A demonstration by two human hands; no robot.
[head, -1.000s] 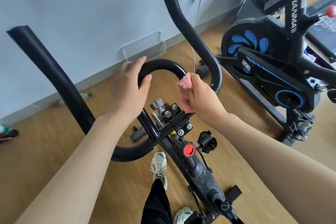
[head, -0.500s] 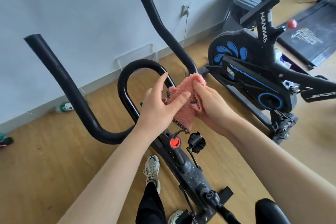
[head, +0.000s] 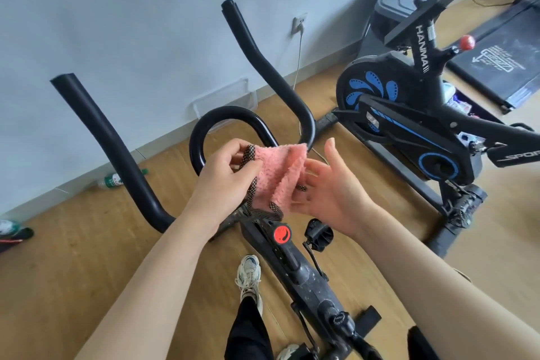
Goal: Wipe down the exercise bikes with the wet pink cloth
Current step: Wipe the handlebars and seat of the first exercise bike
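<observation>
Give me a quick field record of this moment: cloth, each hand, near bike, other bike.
cloth: pink cloth, held above the near bike's stem, touching no bar
left hand: pinching the cloth's mesh edge
right hand: open, palm beside the cloth
near bike: black handlebar ungripped
other bike: blue-and-black bike, to the right, untouched

One wide camera on my head looks forward and down, close over my handlebars (head: 251,123), floor (head: 73,257) below.
</observation>
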